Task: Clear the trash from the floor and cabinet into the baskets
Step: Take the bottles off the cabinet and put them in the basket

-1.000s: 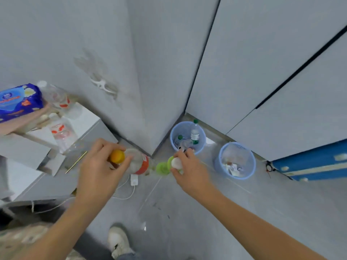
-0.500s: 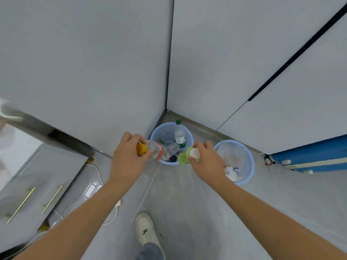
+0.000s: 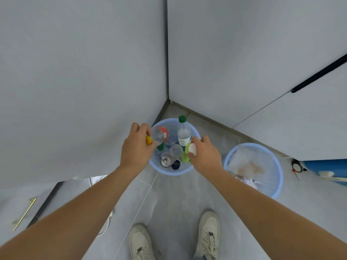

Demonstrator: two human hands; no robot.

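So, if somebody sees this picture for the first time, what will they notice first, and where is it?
Most likely the two hands meeting over the left blue basket in the wall corner: the left hand grips a clear bottle with an orange cap, and the right hand holds a green bottle with a white cap. That basket already holds several bottles. A second blue basket with paper-like trash stands to its right.
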